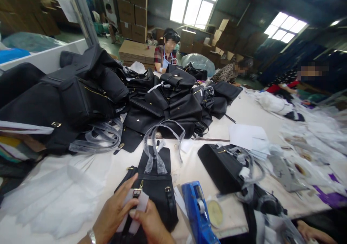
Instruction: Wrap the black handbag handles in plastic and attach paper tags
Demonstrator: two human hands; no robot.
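Note:
A black backpack (pixel 156 186) lies on the table before me, its flap folded back toward the far side. Plastic-wrapped handles (pixel 156 161) rest on that flap. A small white sheet (pixel 142 202) is tucked around the front strap (pixel 136 196), just below its gold buckle (pixel 137 192). My left hand (pixel 115 206) pinches the sheet and strap from the left, its index finger stretched along the bag. From the right, my right hand (pixel 151 220) presses its thumb on the sheet's lower part, fingers closed. A second buckled strap (pixel 168 197) sits untouched on the bag's right side.
A blue tape dispenser (pixel 197 211) stands right of the bag. White sheets (pixel 54 197) lie left. Black bags (pixel 168 107) are piled beyond, and another bag (pixel 221 168) lies right. A co-worker's hand (pixel 311 233) shows at lower right; another person (pixel 165 54) sits across the table.

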